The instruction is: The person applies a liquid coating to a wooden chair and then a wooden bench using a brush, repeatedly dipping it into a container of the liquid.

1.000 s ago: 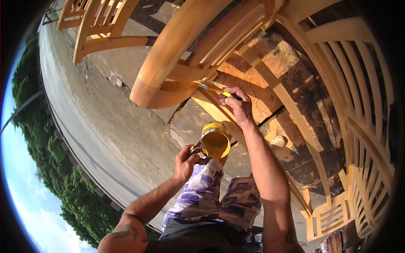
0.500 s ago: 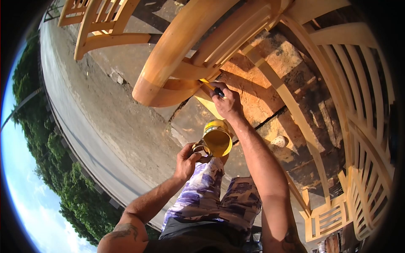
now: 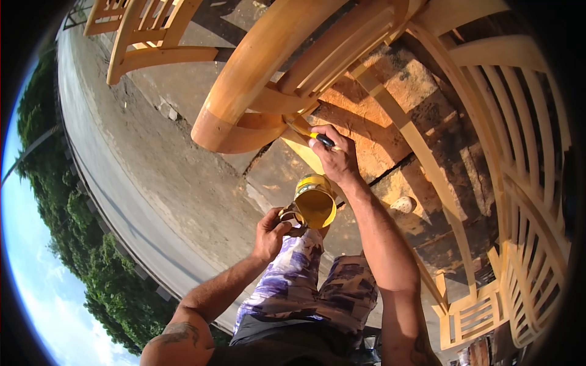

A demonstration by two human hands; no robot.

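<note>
One brush (image 3: 312,136) in right hand (image 3: 337,161), bristles unclear; left hand (image 3: 268,235) holds tin (image 3: 314,202).

We see a yellow cup (image 3: 314,204) holding yellow liquid, a brush (image 3: 317,138) with a yellow-and-black handle, a chair (image 3: 256,61) of pale wood with a darker orange band at its curved end, shorts (image 3: 293,274) in purple-white and brown-tan blotches, grey pavement (image 3: 152,158), green trees (image 3: 91,268), blue sky (image 3: 30,268).
</note>
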